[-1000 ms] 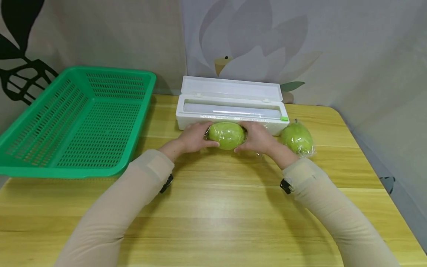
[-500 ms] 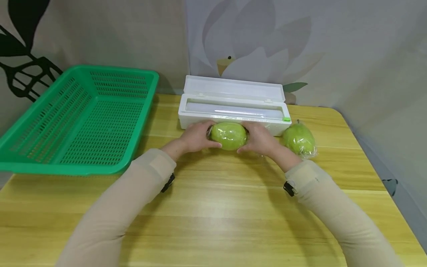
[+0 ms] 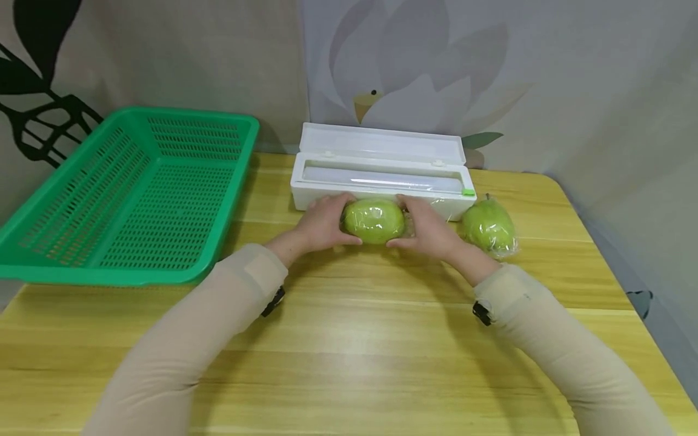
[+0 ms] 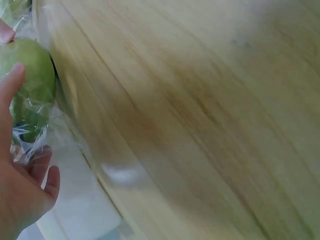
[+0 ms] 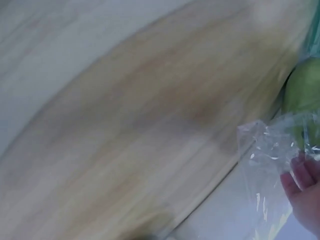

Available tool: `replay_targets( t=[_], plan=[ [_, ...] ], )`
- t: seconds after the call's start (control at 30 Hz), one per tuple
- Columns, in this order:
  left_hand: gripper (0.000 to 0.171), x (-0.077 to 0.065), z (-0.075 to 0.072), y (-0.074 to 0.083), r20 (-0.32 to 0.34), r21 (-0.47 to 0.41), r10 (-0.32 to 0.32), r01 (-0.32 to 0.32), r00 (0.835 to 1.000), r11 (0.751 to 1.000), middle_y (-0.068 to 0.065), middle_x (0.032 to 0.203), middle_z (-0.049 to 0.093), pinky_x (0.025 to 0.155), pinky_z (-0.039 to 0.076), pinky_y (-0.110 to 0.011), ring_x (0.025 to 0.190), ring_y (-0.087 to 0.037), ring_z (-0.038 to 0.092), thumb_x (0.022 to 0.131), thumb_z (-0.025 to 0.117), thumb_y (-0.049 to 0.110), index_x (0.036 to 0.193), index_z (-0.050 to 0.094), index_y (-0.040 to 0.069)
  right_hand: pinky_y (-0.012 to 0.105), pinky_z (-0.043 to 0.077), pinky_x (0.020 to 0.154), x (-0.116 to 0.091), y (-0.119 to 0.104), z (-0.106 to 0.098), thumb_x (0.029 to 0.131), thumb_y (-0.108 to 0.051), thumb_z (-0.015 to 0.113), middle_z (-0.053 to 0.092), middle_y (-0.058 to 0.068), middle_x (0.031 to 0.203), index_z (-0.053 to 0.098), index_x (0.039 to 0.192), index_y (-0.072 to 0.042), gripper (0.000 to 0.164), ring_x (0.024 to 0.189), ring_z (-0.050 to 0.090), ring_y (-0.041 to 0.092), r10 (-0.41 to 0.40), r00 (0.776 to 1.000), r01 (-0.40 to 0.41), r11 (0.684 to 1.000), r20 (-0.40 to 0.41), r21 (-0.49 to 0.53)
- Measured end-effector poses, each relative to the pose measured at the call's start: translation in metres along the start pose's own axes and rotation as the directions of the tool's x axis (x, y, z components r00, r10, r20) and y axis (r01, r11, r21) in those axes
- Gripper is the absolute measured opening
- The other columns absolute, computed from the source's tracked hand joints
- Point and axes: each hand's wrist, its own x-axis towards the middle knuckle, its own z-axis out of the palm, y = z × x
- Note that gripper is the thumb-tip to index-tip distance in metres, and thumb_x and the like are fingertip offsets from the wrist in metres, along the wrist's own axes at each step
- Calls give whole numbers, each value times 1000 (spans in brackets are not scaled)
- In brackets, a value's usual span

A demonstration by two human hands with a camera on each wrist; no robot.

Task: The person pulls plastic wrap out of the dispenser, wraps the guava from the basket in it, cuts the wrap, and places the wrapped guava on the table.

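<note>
A green pear (image 3: 373,221) lies on its side in clear plastic film, between my two hands. My left hand (image 3: 323,225) grips its left end, and in the left wrist view the thumb (image 4: 15,80) lies along the pear's skin. The right hand (image 3: 428,229) holds the other end, thumb in front and index finger behind. Loose plastic film (image 5: 270,145) bunches at its fingers in the right wrist view. Just behind stands a white cling film box (image 3: 305,197), lid up, a film roll (image 3: 382,177) inside.
A second pear (image 3: 488,224) in film stands at the box's right end, stem up. A green perforated basket (image 3: 131,278) occupies the left of the wooden table (image 3: 349,363). A fabric backdrop (image 3: 245,72) rises behind.
The right hand has shifted slightly right from the pear, showing more film between palm and fruit. The pear stays in nearly the same place in front of the box.
</note>
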Motion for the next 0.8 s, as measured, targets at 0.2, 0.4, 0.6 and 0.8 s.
replay_targets(
  t=[0.2,0.4,0.6,0.8],
  plan=[
    [81,-6,-4,1,-2,-43,1,-1,1000,999,-3,135,51,108,31,-45,125,-25,43,70,78,45,135,42,14,47,28,113,1,0,-2,72,-42,78,39,18,143,33,141,-3,91,134,33,34,-24,1000,24,998,6,-54],
    [71,-12,-10,1,7,-64,-31,31,999,997,-5,132,52,109,31,-45,125,-25,43,76,73,45,134,46,12,49,27,113,-1,0,-6,72,-44,77,42,17,141,36,140,-4,89,131,35,34,-49,999,48,997,-9,-68],
    [69,-13,-10,0,28,-75,-25,27,999,997,-8,129,54,109,32,-45,122,-25,47,77,74,41,132,48,7,49,25,114,-1,0,-6,71,-42,78,40,17,143,34,141,-4,91,133,33,34,-54,999,54,997,6,-61],
    [67,-14,-12,2,34,-78,-26,28,999,997,-8,125,56,109,30,-48,118,-24,50,78,74,39,131,48,7,48,23,115,-2,0,-5,69,-40,80,38,18,144,32,142,-1,96,134,32,34,-67,998,68,995,13,-68]
  ],
)
